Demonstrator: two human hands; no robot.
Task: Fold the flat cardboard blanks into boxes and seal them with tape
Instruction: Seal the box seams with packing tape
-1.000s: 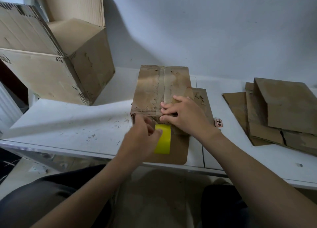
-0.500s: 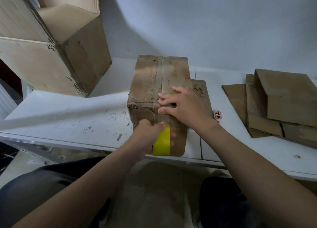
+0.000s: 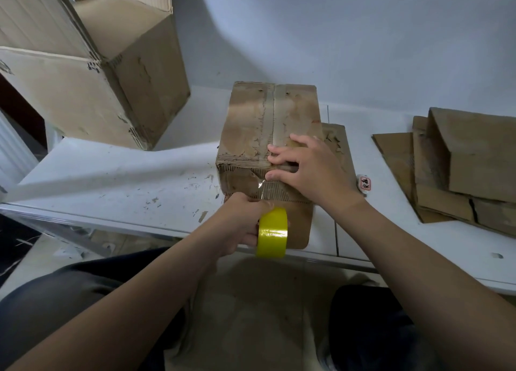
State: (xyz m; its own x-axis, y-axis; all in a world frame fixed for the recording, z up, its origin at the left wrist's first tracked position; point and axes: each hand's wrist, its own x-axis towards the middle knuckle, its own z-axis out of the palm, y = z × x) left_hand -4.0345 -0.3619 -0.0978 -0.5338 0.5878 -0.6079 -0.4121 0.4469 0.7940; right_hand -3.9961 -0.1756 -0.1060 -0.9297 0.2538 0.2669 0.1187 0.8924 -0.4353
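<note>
A worn brown cardboard box [image 3: 251, 124] stands on the white table [image 3: 111, 180], its top flaps closed with clear tape along the middle seam. My right hand [image 3: 310, 166] presses flat-fingered on the box's near top edge, over the tape. My left hand [image 3: 243, 225] grips a yellow tape roll [image 3: 272, 232] just below the box's front face, at the table's front edge. A strip of clear tape [image 3: 261, 190] runs from the roll up the front face to my right fingers. A flat blank [image 3: 332, 147] lies under the box.
A large open cardboard carton [image 3: 92, 71] sits tilted at the back left. Several flat blanks [image 3: 460, 164] are stacked at the right. A small white tag [image 3: 364, 183] lies right of the box. A white wall stands behind the table. My knees are below its front edge.
My left hand has pulled the yellow roll down and toward me, drawing tape over the box's front face. My right hand has stayed pressed on the top edge.
</note>
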